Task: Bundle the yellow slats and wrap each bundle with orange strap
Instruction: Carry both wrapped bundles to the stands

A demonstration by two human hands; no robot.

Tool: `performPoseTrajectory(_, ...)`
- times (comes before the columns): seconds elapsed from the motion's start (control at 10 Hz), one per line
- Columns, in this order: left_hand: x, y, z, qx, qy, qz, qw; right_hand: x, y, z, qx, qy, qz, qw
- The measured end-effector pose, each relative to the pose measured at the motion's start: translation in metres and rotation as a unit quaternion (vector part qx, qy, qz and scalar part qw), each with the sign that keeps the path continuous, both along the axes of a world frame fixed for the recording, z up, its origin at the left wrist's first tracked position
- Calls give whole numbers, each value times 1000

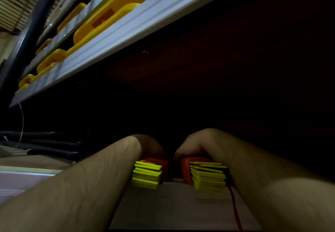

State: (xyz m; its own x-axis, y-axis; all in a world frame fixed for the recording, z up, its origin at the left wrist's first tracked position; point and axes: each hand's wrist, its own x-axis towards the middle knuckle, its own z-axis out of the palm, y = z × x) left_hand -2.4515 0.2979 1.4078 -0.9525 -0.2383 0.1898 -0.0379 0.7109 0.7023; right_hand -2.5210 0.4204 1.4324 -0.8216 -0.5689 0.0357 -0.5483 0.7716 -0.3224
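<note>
Two stacks of yellow slats show their near ends low in the middle of the dim view. My left hand (150,146) is bent over and grips the left bundle (147,175), which has orange strap (159,164) around it. My right hand (195,146) grips the right bundle (208,177), also wrapped in orange strap (185,172). A loose strap tail (235,210) trails down toward the lower edge. Both bundles sit just above a pale surface (172,204). My fingers are hidden behind my wrists.
A grey shelf edge (126,29) runs diagonally overhead, with yellow plastic parts (108,16) stored above it. Dark rods (45,141) lie at the left. The space under the shelf beyond my hands is black.
</note>
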Motion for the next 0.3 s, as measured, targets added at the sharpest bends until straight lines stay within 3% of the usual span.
performPoseTrajectory(0.2,17,-11,0,24,142,42,989,60,39,14,-51,114,-60,990)
performPoseTrajectory(0.3,33,-25,-2,9,217,75,973,79,50,16,-74,108,-95,987)
